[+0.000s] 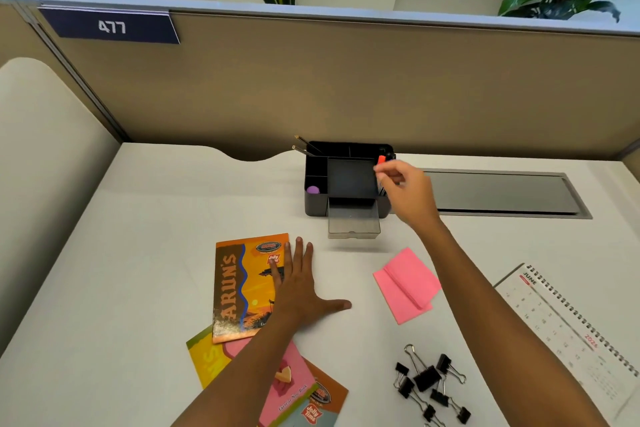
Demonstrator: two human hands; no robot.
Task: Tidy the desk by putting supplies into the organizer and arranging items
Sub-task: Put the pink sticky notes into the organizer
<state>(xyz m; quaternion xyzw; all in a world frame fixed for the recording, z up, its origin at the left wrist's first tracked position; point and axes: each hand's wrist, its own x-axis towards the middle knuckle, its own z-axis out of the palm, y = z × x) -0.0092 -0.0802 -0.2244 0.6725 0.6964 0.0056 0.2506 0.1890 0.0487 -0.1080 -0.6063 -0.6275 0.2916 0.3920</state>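
A black desk organizer (313, 199) stands at the back of the white desk, its clear drawer (353, 224) pulled out toward me. Two pencils (306, 146) lean in its rear left slot and a purple eraser (312, 190) lies in a front left compartment. My right hand (407, 192) hovers over the organizer's right side, pinching a black marker with a red cap (381, 160). My left hand (299, 282) rests flat, fingers spread, partly on an orange notebook (239, 288). Pink sticky notes (407, 284) lie to the right, and several black binder clips (429, 383) sit nearer me.
Two more notebooks (298, 388) lie under my left forearm at the front. A spiral desk calendar (571, 326) lies flat at the right edge. A grey cable tray lid (502, 192) is set into the desk behind it. A tan partition (346, 87) closes off the back.
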